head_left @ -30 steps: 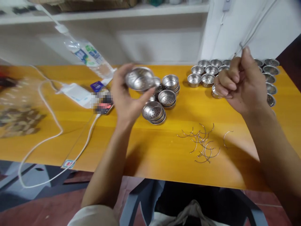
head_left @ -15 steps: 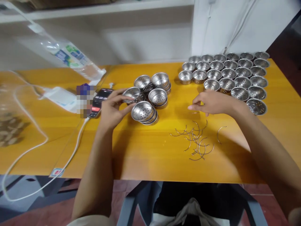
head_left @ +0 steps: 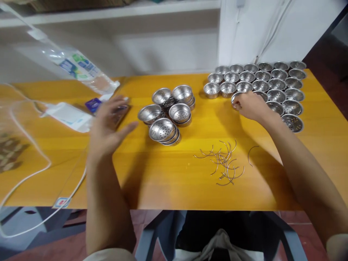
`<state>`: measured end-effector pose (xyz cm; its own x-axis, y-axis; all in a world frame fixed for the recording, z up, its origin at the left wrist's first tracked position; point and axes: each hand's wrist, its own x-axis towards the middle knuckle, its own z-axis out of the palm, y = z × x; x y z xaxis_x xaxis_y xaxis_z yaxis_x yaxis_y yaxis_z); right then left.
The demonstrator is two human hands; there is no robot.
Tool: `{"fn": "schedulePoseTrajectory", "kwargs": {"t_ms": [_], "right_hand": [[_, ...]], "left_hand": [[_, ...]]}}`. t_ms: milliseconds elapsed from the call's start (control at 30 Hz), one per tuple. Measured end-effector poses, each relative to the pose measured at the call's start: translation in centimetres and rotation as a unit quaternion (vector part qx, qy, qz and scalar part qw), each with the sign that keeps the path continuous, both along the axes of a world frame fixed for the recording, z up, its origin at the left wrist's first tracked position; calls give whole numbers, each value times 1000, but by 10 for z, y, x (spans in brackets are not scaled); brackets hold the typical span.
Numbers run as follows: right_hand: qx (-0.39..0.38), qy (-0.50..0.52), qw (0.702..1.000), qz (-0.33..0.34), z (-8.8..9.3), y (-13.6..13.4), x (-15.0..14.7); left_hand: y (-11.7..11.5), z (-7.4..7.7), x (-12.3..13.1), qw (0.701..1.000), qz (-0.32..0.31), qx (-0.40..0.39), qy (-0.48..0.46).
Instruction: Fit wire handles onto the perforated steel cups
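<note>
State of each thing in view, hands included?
Left hand: open, empty.
Right hand: fingers curled at a cup; grip unclear.
Stacked cups: nested, mouths up, some tilted.
Cups in rows: mouths up, side by side.
Curved wires: loose, mostly heaped, one apart.
Bottle: slanted.
Phone: partly hidden, screen unreadable.
White cable: slack, looped.

place: workshop, seemingly | perforated metal cups in rows | loose curved wires

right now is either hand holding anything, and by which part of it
The left hand is spread and holds nothing visible. The right hand is at the rim of a metal cup, but whether it grips it cannot be told.
</note>
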<state>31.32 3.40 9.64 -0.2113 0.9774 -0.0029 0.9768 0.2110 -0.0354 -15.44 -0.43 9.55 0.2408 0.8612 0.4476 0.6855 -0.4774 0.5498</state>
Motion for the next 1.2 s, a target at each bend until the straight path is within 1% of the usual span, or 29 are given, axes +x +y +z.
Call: {"fn": "schedulePoseTrajectory", "kwargs": {"t_ms": [67, 100, 133, 167, 200, 233, 267, 300, 333, 367, 400, 433, 467, 533, 600, 633, 667, 700, 767, 900, 967, 1033, 1133, 1167, 1200], "right_hand": [[-42, 46, 995, 72, 3, -1, -4], [-49, 69, 992, 95, 5, -3, -7], [-42, 85, 990, 103, 6, -4, -10], [-21, 92, 991, 98, 6, -5, -13], [8, 86, 993, 84, 5, -7, -17], [34, 67, 995, 70, 3, -8, -20], [47, 42, 996, 61, 1, -10, -23], [46, 17, 997, 60, -1, -11, -25], [37, -3, 997, 61, -3, -12, -28], [27, -16, 998, 62, -4, -12, -29], [22, -16, 998, 65, -3, -13, -30], [25, -5, 997, 69, -1, -13, -31], [36, 19, 996, 74, 2, -14, -32], [69, 98, 989, 91, 12, -17, -34], [100, 191, 971, 101, 24, -23, -38], [114, 233, 961, 100, 29, -26, -40], [123, 269, 950, 97, 34, -30, -43], [130, 299, 941, 94, 39, -35, -46], [120, 350, 924, 99, 45, -42, -51], [19, 442, 886, 141, 50, -51, -61], [1, 470, 872, 138, 50, -52, -65], [17, 472, 871, 135, 48, -52, -67], [37, 448, 881, 148, 41, -50, -70], [35, 450, 880, 150, 38, -49, -70], [34, 466, 871, 148, 36, -47, -70]], "left_hand": [[-12, 20, 13, 987, 48, 102, -117], [-19, 32, 24, 979, 60, 140, -136], [-25, 45, 39, 981, 51, 147, -119], [-30, 59, 55, 989, 14, 126, -81], [-33, 73, 74, 994, -41, 95, -21], [-35, 86, 92, 991, -106, 75, 44], [-35, 97, 110, 980, -165, 60, 99], [-32, 107, 127, 969, -199, 46, 139], [-27, 112, 141, 960, -220, 32, 169], [-21, 114, 153, 957, -227, 15, 181], [-14, 112, 162, 956, -231, -3, 180], [-6, 106, 170, 958, -229, -15, 170], [1, 96, 176, 961, -227, -19, 154], [16, 71, 185, 967, -227, -2, 118], [25, 48, 191, 969, -231, 18, 88], [27, 39, 193, 969, -232, 19, 79], [28, 34, 194, 970, -230, 14, 74], [28, 32, 195, 971, -227, 6, 71], [25, 35, 193, 974, -216, -8, 67], [18, 49, 188, 978, -199, 2, 59], [15, 51, 188, 977, -202, 9, 65], [13, 49, 189, 976, -207, 16, 67], [10, 46, 195, 977, -201, 26, 66], [9, 46, 197, 978, -195, 29, 67], [9, 46, 199, 979, -189, 32, 69]]}}
